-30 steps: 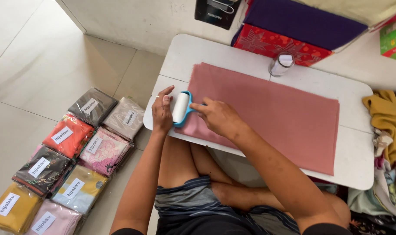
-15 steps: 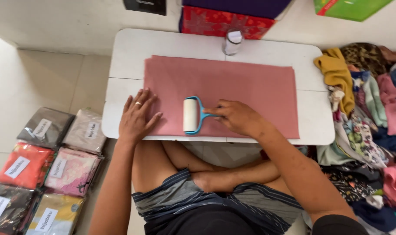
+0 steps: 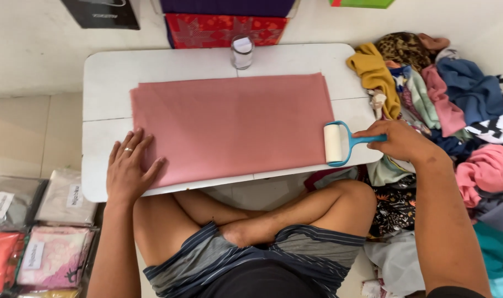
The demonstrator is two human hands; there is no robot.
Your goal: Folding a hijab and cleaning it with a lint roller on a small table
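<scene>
Pink cloth [image 3: 235, 127] lies flat on low white table [image 3: 105, 77], filling centre of frame. Left hand [image 3: 129, 168] at lower left, palm down, fingers spread wide, pressing cloth's near corner & table edge; holds nothing. Right hand [image 3: 398, 140] at centre right, fist closed round blue handle of lint roller [image 3: 335, 143]; its white roll sits just off cloth's right edge, on table. Small glass jar [image 3: 242, 51] top centre, just behind cloth. Heap of mixed clothes [image 3: 456, 110] on right. Bagged fabrics [image 3: 36, 232] on floor, lower left
</scene>
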